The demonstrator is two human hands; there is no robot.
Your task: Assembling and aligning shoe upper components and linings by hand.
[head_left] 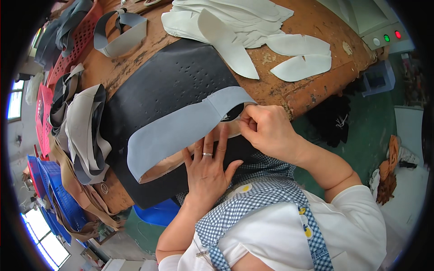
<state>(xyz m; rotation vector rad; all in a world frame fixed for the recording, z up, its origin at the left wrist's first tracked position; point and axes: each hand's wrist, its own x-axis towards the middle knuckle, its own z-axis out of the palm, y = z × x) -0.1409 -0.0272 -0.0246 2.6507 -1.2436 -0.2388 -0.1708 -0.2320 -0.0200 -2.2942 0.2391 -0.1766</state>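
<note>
A grey-blue leather shoe-upper piece, joined into a loop with a seam and a tan inner side, stands on edge across a black mat. My right hand is closed in a pinch at the loop's right end, by its near edge. Any small thing between those fingertips is hidden. My left hand, a ring on one finger, lies with fingers spread against the loop's near side. Its fingertips reach in under the grey-blue band. A dark patch with short pale threads shows inside the loop beside the right fingers.
White cut pieces are heaped at the far side of the worn wooden table. Grey looped pieces and a pink basket stand left, blue baskets nearer. A machine panel with buttons juts in far right.
</note>
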